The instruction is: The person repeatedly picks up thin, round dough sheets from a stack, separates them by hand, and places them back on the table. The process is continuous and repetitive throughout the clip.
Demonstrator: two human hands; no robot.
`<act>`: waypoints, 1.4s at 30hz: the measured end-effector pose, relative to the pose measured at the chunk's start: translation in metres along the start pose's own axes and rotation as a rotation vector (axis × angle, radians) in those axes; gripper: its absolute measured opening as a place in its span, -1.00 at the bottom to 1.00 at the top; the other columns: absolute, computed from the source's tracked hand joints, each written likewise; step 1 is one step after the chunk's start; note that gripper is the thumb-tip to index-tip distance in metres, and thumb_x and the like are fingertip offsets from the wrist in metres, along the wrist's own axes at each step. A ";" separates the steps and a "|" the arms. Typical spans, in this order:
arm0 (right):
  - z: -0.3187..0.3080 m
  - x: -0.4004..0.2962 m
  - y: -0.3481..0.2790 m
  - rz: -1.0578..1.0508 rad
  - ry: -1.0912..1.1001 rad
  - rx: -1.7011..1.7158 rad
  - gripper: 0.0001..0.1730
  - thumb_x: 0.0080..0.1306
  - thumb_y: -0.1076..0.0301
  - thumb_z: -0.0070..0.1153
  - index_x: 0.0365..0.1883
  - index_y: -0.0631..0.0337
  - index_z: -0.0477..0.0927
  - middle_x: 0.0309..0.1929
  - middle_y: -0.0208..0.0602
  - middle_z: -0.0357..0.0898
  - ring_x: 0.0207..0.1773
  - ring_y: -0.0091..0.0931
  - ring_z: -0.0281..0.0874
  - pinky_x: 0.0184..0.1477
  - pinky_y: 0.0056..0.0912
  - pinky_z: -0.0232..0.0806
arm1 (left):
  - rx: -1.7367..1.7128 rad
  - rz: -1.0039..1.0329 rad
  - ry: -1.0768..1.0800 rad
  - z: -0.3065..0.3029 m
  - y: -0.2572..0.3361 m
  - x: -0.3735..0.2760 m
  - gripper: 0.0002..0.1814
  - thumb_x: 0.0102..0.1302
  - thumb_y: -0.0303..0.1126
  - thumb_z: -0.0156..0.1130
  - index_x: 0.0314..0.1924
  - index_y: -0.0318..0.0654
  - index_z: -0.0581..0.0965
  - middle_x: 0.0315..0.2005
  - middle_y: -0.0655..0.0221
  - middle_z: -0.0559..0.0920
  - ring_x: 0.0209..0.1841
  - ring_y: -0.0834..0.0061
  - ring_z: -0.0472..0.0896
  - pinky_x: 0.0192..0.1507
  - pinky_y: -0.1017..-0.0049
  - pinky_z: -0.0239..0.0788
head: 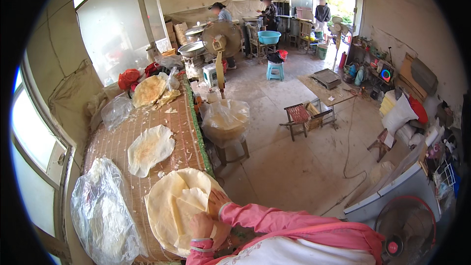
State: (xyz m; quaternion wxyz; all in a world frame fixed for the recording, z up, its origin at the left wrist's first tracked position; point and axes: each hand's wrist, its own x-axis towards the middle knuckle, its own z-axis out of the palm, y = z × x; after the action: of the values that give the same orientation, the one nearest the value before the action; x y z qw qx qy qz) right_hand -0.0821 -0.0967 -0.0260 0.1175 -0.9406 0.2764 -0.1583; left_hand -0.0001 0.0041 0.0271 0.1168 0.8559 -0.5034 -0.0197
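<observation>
A large stack of thin round flatbreads [165, 206] lies near the front edge of a table covered with a woven mat. Its top sheet is partly folded, with a torn whitish piece on it. My left hand [201, 225] rests on the near part of the stack, fingers bent; whether it grips a sheet cannot be told. Farther along, my right hand [218, 200] lies at the stack's edge, its fingers partly hidden at the bread. Beyond the stack a single pale flatbread [151, 150] lies on the mat. Both sleeves are pink.
A clear plastic bag [105, 209] lies left on the mat [110, 147]. More flatbreads [149, 90] lie at the far end. Beside the table stand a plastic-covered stool load [226, 121] and an electric fan [222, 40]. Several people are in the background. Another fan [404, 228] stands at lower right.
</observation>
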 end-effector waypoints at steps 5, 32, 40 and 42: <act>-0.007 -0.003 0.004 -0.018 -0.139 0.019 -0.19 0.06 -0.05 0.11 0.24 0.12 0.24 0.35 0.03 -0.03 0.42 -0.10 -0.19 0.38 -0.06 -0.22 | -0.034 0.098 -0.097 -0.028 -0.023 0.019 -0.72 0.12 -0.21 0.06 -0.49 -0.22 0.62 -0.50 0.10 0.62 -0.42 0.07 0.60 -0.35 0.16 0.43; 0.008 0.016 0.000 -0.037 -0.180 -0.078 -0.06 0.02 -0.13 0.14 0.31 0.09 0.12 0.36 -0.01 -0.04 0.41 -0.11 -0.15 0.37 -0.04 -0.20 | 0.160 0.320 0.311 -0.443 -0.154 0.074 -0.88 0.11 -0.53 0.07 -0.39 -0.38 0.56 -0.57 0.16 0.51 -0.55 0.39 0.46 -0.42 0.44 0.35; -0.140 0.068 -0.091 -0.428 0.370 0.621 0.24 -0.16 0.05 0.41 0.33 0.31 -0.10 0.33 0.25 -0.13 0.37 0.07 -0.13 0.33 -0.01 -0.10 | 0.165 0.092 0.192 -0.429 -0.104 -0.047 -0.76 0.23 -0.47 0.11 -0.11 -0.38 0.53 -0.53 0.24 0.54 -0.48 0.44 0.49 -0.37 0.49 0.35; -0.144 0.079 -0.117 -0.505 0.373 0.713 0.31 -0.22 0.09 0.45 0.35 0.32 -0.15 0.34 0.23 -0.14 0.39 0.03 -0.17 0.36 -0.06 -0.13 | 0.115 0.103 0.091 -0.420 -0.106 -0.075 -0.75 0.16 -0.54 0.19 -0.12 -0.36 0.55 -0.60 0.22 0.51 -0.59 0.44 0.47 -0.49 0.53 0.32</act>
State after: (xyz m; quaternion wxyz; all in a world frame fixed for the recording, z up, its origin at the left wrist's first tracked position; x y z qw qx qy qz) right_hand -0.0153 -0.0639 0.1616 0.3391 -0.8350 -0.0163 -0.4331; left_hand 0.1173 0.1944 0.4061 0.0910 0.8342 -0.5412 0.0546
